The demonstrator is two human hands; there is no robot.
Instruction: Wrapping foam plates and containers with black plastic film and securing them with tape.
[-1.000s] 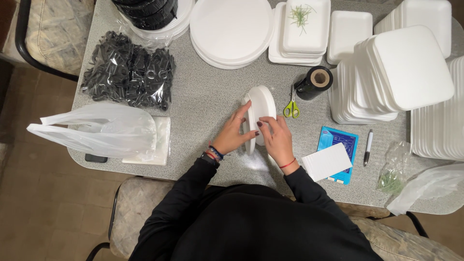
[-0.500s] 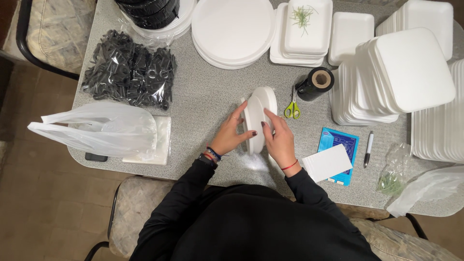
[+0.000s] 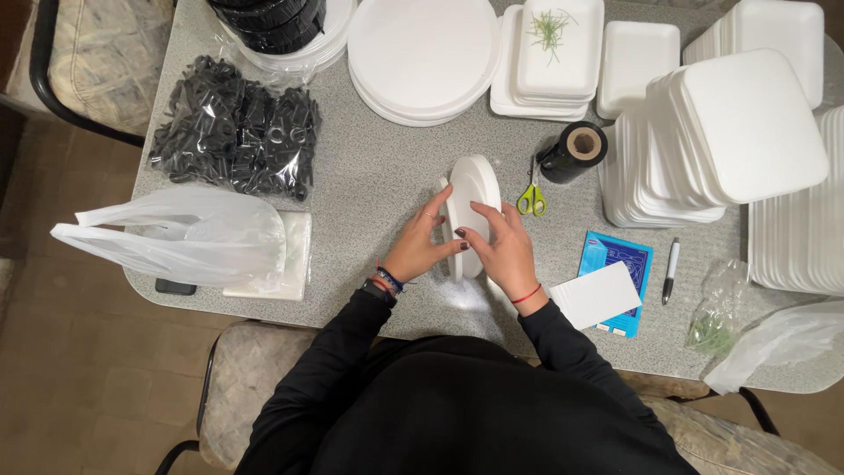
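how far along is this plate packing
Done: nothing visibly finished. In hand: both hands, left hand and right hand, hold a small stack of round plates on edge. Left: bigger plate stack, foam trays, bag of black pieces sit untouched.

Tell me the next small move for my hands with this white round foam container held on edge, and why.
Probably lay the white round foam container flat on the grey speckled table: both the left hand and right hand are propping it on edge.
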